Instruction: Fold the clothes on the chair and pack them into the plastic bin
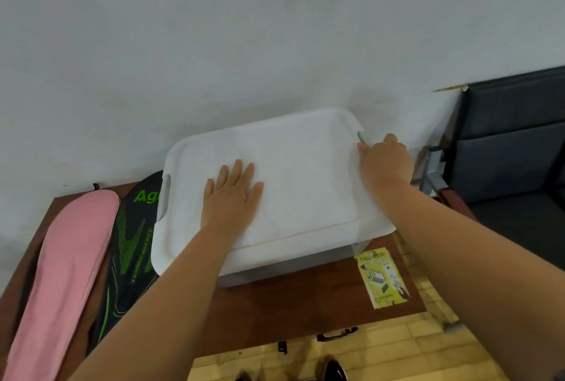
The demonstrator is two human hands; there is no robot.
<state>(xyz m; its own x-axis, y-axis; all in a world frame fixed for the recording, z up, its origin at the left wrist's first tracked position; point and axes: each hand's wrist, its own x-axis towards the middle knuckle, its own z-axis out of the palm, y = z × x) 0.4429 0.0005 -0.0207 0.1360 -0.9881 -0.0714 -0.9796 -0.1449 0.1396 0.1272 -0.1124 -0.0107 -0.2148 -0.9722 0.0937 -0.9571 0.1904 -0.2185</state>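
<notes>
A plastic bin stands on a brown desk against the wall, covered by its white lid. My left hand lies flat on the lid's left half, fingers straight and spread. My right hand rests over the lid's right edge at the grey latch, fingers bent over the rim. The bin's contents are hidden by the lid. No clothes are visible.
A pink racket cover and a black-and-green racket bag lie on the desk to the left of the bin. A yellow leaflet sits at the desk's right front. A dark cushioned chair stands at right.
</notes>
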